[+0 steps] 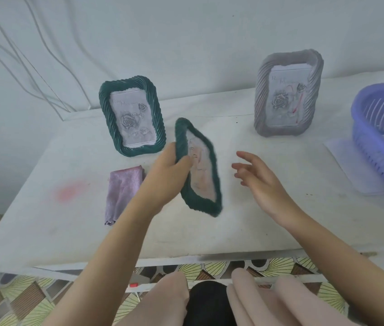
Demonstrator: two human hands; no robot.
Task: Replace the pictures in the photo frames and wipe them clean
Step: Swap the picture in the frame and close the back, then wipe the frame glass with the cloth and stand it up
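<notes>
Knees (170, 295) lie below the desk (233, 251) near edge; left grip (167, 175) clasps a tilted green frame (201, 184) mid-desk, right grip (256, 182) spread, empty.

Bare tabletop (245, 231) lies open near and far middle; standing green frame (131, 116) far left, grey frame (288, 94) far right, basket (374, 142) right, cloth (121, 191) left obstruct.

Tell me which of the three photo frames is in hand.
The dark green frame gripped by the left hand, tilted above the table. The second green frame and the grey frame both stand upright at the table's back, untouched.
</notes>
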